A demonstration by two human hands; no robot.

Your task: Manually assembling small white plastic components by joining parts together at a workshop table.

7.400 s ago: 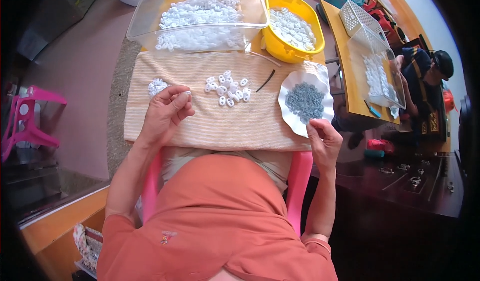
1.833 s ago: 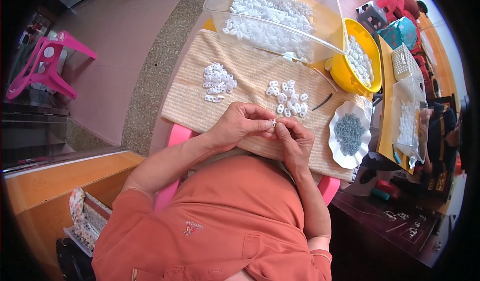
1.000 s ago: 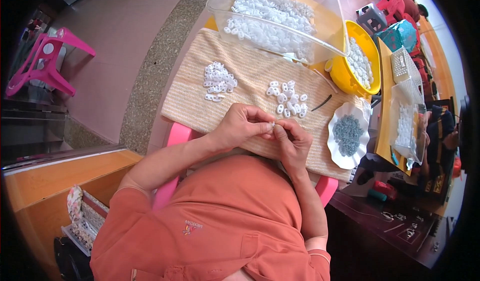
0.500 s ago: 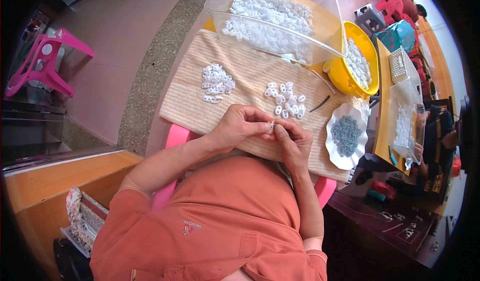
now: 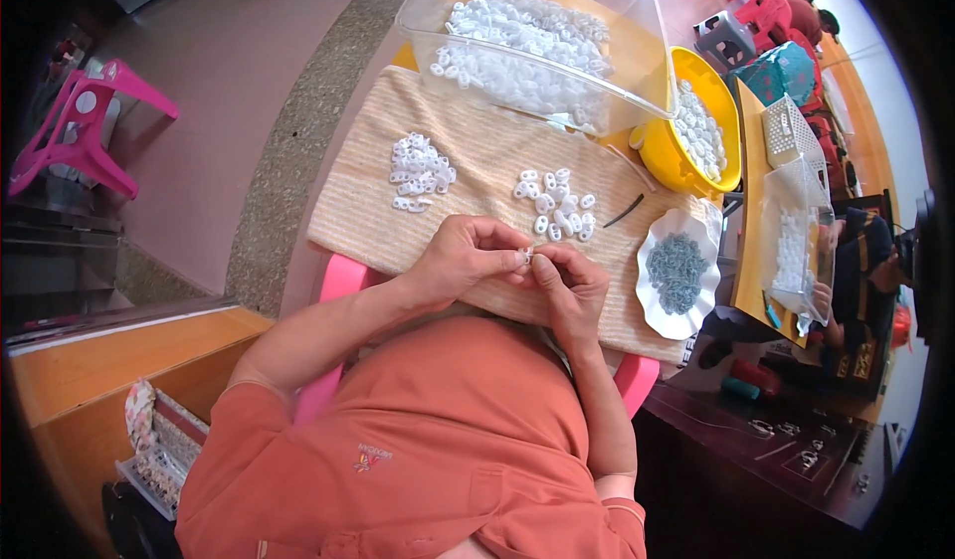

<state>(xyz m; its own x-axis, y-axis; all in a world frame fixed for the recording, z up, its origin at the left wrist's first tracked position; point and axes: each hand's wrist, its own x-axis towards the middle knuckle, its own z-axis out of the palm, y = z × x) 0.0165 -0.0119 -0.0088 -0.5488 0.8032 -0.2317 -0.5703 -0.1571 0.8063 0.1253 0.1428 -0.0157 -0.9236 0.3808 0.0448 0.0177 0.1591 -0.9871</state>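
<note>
Between my fingertips, above the near edge of the striped cloth [image 5: 338, 223], is a small white plastic piece [image 5: 528, 255]. My left hand [image 5: 466, 258] pinches it from the left, thumb against forefinger. From the other side my right hand [image 5: 571, 282] closes on it too, with the fingers curled. The fingers cover most of the piece. Just beyond lies a loose group of white two-holed oval pieces [image 5: 555, 204]. A denser pile of similar white pieces [image 5: 422, 169] sits farther left. To the right, a scalloped white dish [image 5: 651, 302] holds many tiny grey-blue parts [image 5: 677, 273].
A big clear plastic bin [image 5: 423, 28] of white pieces stands at the back, beside a yellow basin [image 5: 734, 121] of more. A thin dark strip [image 5: 625, 211] lies near the dish. A pink stool [image 5: 92, 126] stands on the left floor; another person's hand [image 5: 824, 298] shows far right.
Both hands stay pinched on the small piece with slight finger shifts. The whole view has moved a little, so everything on the table sits slightly farther left.
</note>
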